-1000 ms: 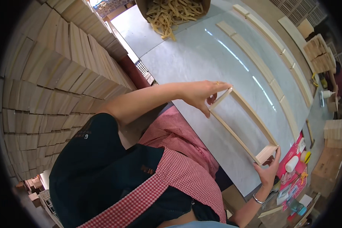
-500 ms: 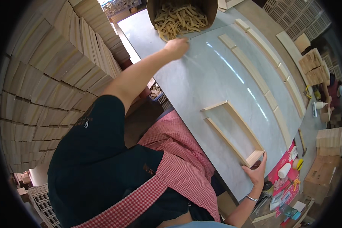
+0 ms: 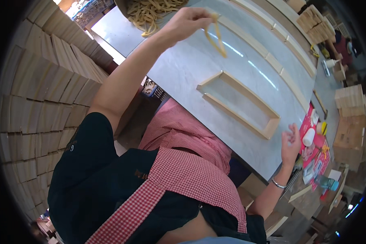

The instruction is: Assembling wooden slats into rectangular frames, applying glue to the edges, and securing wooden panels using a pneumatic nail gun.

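My left hand is raised over the far part of the table, its fingers pinched on a loop of yellowish rubber band that dangles down. Below it on the table lies a long rectangular frame of thin pale wooden slats, with a gap at its left corner. My right hand hovers just off the frame's right end, fingers loosely curled and apart, holding nothing. A heap of the same bands spills from a brown container at the far left of the table.
Rows of wooden strips lie along the table's far side. A hammer, a white bottle and a clear bottle are at the right. Wooden boards are stacked high on the left. A co-worker's arm shows at far right.
My left hand has come away from the heap, rightward, with a rubber band in it. My right hand has let go of the frame's end and drawn off. The view has shifted.
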Tool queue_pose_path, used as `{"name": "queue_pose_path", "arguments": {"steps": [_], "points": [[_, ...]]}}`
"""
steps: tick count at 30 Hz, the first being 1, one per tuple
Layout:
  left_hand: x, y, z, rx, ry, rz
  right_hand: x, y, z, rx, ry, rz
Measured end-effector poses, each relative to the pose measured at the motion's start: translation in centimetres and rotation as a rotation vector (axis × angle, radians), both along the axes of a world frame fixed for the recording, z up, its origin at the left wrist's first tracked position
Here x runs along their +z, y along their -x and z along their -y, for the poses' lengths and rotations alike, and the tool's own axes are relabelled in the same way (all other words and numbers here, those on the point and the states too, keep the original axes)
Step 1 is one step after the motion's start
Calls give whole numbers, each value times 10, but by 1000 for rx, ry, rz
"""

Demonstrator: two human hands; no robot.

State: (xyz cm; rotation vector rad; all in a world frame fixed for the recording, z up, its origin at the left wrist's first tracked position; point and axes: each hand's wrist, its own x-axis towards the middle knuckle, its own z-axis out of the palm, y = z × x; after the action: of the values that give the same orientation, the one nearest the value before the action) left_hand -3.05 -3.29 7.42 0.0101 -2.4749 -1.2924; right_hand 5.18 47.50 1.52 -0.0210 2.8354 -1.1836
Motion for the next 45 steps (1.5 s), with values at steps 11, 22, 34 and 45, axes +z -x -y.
{"name": "queue_pose_path", "arguments": {"steps": [11, 22, 34, 45], "points": [[50, -62, -117, -1069, -338, 457, 52, -31, 171, 330, 552, -340], [-11, -57, -39, -886, 533, -140, 51, -17, 84, 580, -82, -446], [-81, -28, 9, -816, 772, 62, -5, 24, -10, 387, -274, -22], [-108, -38, -19, -721, 635, 52, -28, 8, 13, 402, -277, -172]]}}
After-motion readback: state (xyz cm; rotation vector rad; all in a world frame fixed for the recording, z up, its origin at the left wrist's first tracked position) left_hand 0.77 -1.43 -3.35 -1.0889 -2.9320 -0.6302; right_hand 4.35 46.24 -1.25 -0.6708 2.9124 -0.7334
